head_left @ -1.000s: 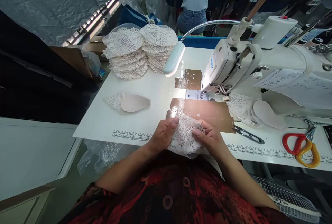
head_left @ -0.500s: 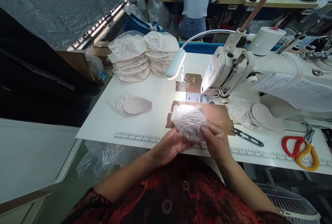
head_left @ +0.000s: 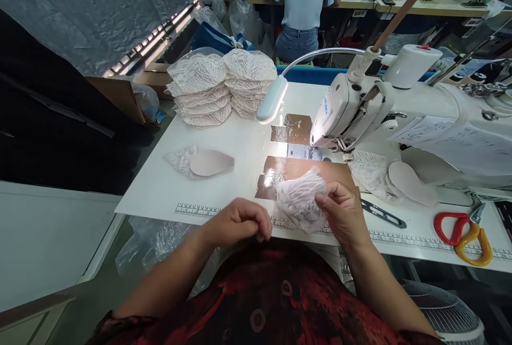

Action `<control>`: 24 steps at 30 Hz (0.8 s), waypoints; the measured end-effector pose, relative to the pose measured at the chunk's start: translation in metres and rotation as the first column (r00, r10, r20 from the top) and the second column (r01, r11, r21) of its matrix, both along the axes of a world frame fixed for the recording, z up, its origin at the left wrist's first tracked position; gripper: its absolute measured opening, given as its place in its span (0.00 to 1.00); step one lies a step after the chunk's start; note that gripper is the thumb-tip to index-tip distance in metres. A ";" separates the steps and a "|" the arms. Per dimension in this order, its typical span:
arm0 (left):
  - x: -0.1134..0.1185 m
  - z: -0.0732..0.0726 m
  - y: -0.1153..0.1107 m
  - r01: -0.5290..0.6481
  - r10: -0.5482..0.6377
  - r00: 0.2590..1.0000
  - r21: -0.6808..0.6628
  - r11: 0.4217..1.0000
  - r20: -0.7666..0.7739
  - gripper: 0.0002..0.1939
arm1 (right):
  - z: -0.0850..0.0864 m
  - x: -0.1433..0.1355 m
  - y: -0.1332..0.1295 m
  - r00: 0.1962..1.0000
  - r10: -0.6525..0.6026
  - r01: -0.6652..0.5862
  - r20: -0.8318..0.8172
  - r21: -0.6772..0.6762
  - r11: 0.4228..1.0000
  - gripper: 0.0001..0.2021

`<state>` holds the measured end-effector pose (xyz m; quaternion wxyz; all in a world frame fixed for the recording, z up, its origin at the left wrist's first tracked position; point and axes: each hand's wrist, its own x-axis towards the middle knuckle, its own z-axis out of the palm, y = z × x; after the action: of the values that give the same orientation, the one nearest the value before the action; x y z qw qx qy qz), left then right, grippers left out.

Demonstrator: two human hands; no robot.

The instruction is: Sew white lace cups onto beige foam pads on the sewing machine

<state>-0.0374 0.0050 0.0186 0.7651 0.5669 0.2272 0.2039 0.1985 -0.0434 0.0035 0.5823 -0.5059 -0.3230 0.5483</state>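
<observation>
Blue letters point(head_left: 326, 104) on the sewing machine's point(head_left: 420, 101) head appear to read JUKI. Handwriting on paper sheets point(head_left: 424, 128) along that machine's arm, and numbers on the ruler strip point(head_left: 198, 210) before it, are illegible.

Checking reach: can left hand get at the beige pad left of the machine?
Likely yes: the left hand looks empty, and nothing stands on the tabletop between it and the beige pad.
</observation>
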 end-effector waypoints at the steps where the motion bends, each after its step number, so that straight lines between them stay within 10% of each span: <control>1: -0.004 0.007 0.004 -0.085 0.089 0.996 0.143 0.986 -0.019 0.08 | 0.002 -0.001 -0.002 0.995 0.090 -0.090 0.045 -0.002 0.996 0.13; 5: 0.003 0.021 0.011 -0.141 0.252 0.955 0.502 0.853 -0.159 0.35 | 0.008 -0.010 -0.006 0.905 0.309 -0.330 0.292 0.024 0.944 0.08; 12: 0.018 0.004 0.002 0.032 0.136 0.953 0.536 0.844 -0.271 0.16 | 0.011 -0.016 -0.004 0.857 0.183 -0.276 0.482 0.130 0.952 0.09; 24: 0.026 0.009 0.006 -0.041 0.231 0.942 0.598 0.800 -0.244 0.11 | 0.002 -0.020 -0.007 0.827 0.117 -0.217 0.550 0.121 0.969 0.09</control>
<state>-0.0111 0.0106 0.0280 0.4921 0.7809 0.3092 0.2289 0.1782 -0.0501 0.0057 0.4608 -0.5547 -0.5642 0.4020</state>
